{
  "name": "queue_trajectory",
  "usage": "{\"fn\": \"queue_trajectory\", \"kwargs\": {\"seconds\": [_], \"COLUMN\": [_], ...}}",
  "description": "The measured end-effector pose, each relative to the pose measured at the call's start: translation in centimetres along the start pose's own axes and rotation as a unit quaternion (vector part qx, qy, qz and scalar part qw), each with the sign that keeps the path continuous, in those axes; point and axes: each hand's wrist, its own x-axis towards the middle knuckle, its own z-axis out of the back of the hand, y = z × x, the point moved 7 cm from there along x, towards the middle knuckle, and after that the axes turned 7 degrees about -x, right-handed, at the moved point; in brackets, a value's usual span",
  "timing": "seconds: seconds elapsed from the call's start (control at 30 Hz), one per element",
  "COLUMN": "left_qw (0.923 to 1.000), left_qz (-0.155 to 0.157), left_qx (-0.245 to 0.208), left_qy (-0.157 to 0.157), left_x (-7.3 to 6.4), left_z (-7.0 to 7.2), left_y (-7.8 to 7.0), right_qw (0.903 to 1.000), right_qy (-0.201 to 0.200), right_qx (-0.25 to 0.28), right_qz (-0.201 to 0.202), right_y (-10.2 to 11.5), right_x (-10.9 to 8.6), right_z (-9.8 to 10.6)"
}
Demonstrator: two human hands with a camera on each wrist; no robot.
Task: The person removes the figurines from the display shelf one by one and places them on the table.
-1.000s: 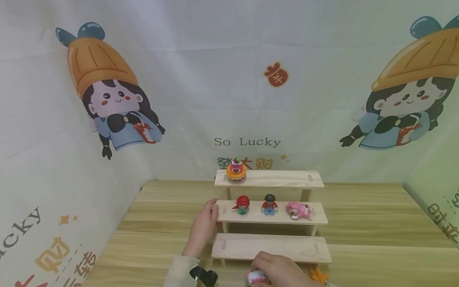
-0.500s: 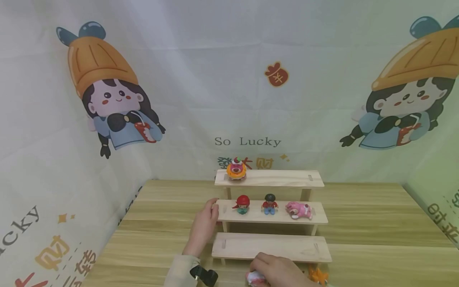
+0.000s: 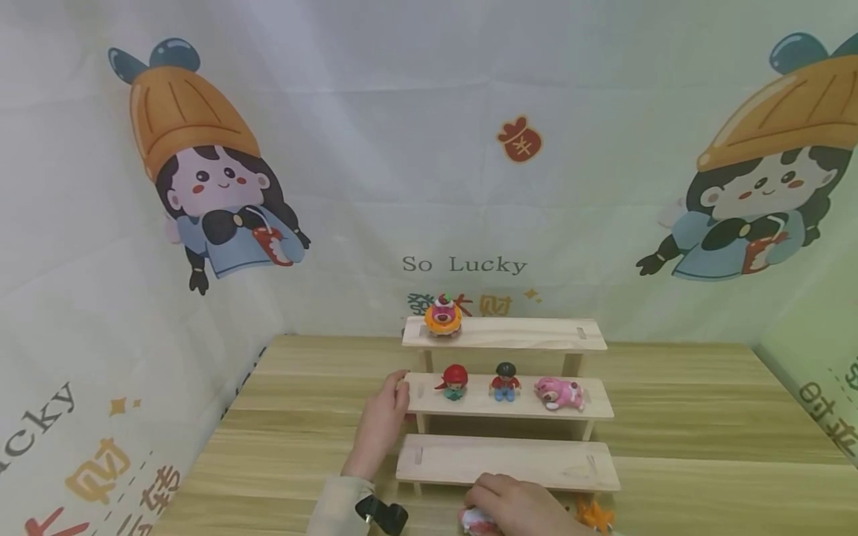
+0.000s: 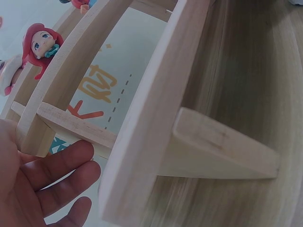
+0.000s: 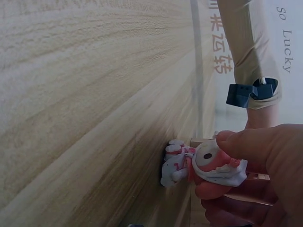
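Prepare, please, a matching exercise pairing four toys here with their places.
1. red-haired figure
2. lying pink bear
3. toy with orange ring
4. white-and-pink figurine

A. in the right hand
B. middle shelf, toward head-view right
C. top shelf, toward head-view left
D. middle shelf, toward head-view left

Pairs: 1-D; 2-B; 3-C; 4-A

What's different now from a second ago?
The right hand moved slightly left, showing more of the orange star. It already held the pink-and-white toy; nothing was let go. The left hand stayed at the middle shelf, and the shelf toys stayed put.
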Motion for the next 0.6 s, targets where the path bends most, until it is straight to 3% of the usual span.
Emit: {"fn": "queue_trajectory", "kwargs": {"seconds": [0.27, 0.6], "left_qw": [1.0000, 1.0000], "left_qz": [0.007, 0.003], "left_qx": [0.003, 0.003], "left_qy": [-0.001, -0.001], "left_x": [-0.1, 0.0], "left_z": [0.0, 0.0], "left_y": [0.0, -0.1], "right_qw": [0.9994, 0.9978], "right_qy": [-0.032, -0.015], "right_qx": [0.009, 0.047], "right_qz": [0.004, -0.045], "right_y": [0.3, 0.1], "right_x": [0.0, 0.3], "right_z": [0.7, 2.3]}}
